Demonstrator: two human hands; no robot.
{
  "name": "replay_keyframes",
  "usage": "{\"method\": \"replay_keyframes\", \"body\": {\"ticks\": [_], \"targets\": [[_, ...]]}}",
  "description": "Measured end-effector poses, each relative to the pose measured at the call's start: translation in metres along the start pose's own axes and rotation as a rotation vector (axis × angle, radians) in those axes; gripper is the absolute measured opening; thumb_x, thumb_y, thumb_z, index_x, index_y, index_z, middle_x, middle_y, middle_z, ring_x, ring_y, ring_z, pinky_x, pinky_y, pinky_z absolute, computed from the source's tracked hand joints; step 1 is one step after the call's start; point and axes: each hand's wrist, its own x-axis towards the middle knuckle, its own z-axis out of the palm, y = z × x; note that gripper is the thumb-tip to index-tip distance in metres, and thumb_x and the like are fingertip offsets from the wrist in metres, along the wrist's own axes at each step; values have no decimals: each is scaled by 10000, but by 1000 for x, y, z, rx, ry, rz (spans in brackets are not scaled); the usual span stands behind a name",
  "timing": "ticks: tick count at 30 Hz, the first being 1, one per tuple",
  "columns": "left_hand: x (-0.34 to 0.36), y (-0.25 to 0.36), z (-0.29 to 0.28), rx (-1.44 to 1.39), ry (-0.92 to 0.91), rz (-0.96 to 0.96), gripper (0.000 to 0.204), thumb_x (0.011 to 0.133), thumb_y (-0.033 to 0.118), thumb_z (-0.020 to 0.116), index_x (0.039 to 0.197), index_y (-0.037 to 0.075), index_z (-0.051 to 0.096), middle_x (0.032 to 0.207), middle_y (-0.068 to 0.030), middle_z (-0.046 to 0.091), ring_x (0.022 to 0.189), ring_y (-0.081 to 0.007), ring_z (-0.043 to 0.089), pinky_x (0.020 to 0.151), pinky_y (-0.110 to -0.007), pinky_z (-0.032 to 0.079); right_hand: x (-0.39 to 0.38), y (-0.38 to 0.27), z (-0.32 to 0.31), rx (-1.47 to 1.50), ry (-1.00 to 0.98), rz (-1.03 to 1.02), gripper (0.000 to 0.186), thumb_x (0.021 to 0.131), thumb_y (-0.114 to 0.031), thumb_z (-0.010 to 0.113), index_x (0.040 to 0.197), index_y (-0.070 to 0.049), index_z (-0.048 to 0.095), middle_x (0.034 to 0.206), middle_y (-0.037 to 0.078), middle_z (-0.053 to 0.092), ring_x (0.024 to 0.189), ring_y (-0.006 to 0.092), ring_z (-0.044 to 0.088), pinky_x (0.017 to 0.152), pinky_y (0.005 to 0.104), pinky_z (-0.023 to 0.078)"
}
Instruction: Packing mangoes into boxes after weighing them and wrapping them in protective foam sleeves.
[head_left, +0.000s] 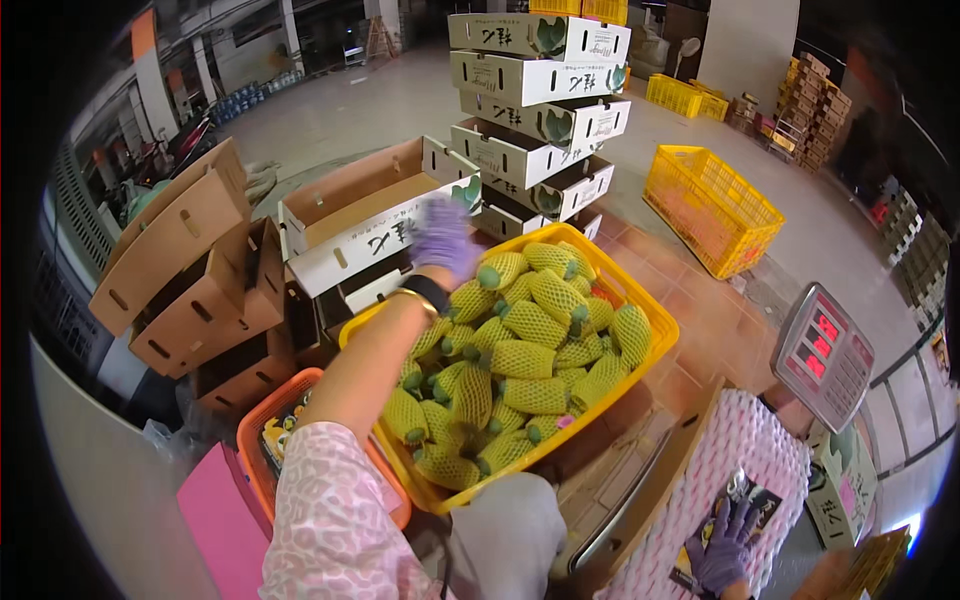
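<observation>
My left hand (445, 237), in a purple glove, reaches forward past the near side of an open white-and-brown cardboard box (365, 240). It is smeared by motion, so I cannot tell its finger pose or whether it touches the box. Below that arm, a yellow crate (655, 345) holds several fruits (528, 358) wrapped in yellow-green foam nets. My right hand (725, 548), also purple-gloved, lies with spread fingers on a black printed card (757, 500). Under the card, white-and-pink foam netting (735, 430) covers the top of a box at the lower right.
A tall stack of white boxes (540, 75) rises beyond the crate. Brown boxes (185, 245) lean at left, above an orange basket (300, 385). A scale display (825, 355) with red digits stands at right, a yellow crate (715, 210) on the floor behind it.
</observation>
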Motion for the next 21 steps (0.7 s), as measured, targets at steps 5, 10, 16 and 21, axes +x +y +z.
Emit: {"method": "replay_keyframes", "body": {"ticks": [5,10,16,21], "targets": [[14,-156,23,441,-317,-606,929,555,335,735,1327,187,240,1409,-40,188,1314,-255,128,1012,-567,106,4,6,6,-197,144,-94,790,775,-504,464,1366,-84,150,1399,239,53,1250,500,-19,961,632,54],[15,-165,26,624,-355,-421,602,659,368,672,1176,146,458,1222,-49,423,1167,-237,381,994,-487,223,6,1,3,-165,195,-203,795,775,-484,466,1366,-66,135,1396,253,22,1232,529,-48,963,624,-19],[-1,-143,7,403,-127,-210,472,714,340,611,1134,156,501,1175,-45,461,1117,-199,428,958,-517,264,0,-6,-8,6,-10,45,861,723,-568,478,1330,-16,218,1382,278,49,1260,483,-24,973,614,-7],[-17,-115,-60,-217,182,21,450,703,228,646,1064,-3,509,1008,-196,548,873,-314,547,768,-375,421,-6,3,-4,-8,129,-33,769,774,-598,390,1344,-107,231,1389,232,129,1272,455,35,981,605,9]]}}
